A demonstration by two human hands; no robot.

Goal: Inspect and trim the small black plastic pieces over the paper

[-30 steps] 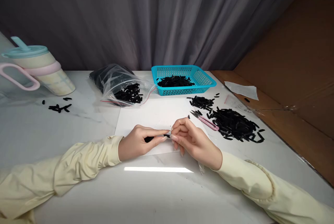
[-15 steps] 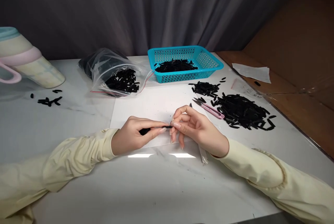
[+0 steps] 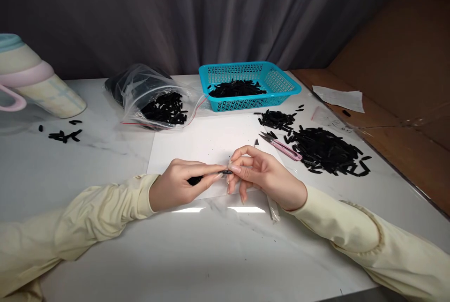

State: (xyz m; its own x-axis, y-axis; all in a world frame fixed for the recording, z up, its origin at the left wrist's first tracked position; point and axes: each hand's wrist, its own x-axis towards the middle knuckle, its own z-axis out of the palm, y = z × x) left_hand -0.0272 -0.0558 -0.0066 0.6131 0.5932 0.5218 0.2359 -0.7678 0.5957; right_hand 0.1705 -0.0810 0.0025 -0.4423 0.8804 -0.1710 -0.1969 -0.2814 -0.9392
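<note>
Between the fingertips of both hands, over a white sheet of paper [image 3: 183,145], is a small, slim black piece [image 3: 224,171]. My left hand [image 3: 184,182] pinches its left end with thumb and forefinger, and more black pieces [image 3: 194,180] show beneath that palm. The thumb and forefinger of my right hand [image 3: 265,175] close on the other end, while its remaining fingers curl loosely. Pink-handled thread snips [image 3: 284,147] lie beyond my right hand, beside a large heap of black pieces [image 3: 326,149]. What exactly the pieces are, I cannot tell.
A blue basket [image 3: 246,103] and an opened zip bag [image 3: 154,105], both with black pieces inside, stand at the back. A smaller heap [image 3: 276,119] lies before the basket. On the left are a tumbler [image 3: 42,81] and several loose pieces [image 3: 65,136]. A craft knife [image 3: 272,208] lies partly under my right wrist.
Both hands stay together on the small black piece, which looks slightly turned between the fingertips. The right hand has shifted a little to the left. Nothing else has visibly moved on the table.
</note>
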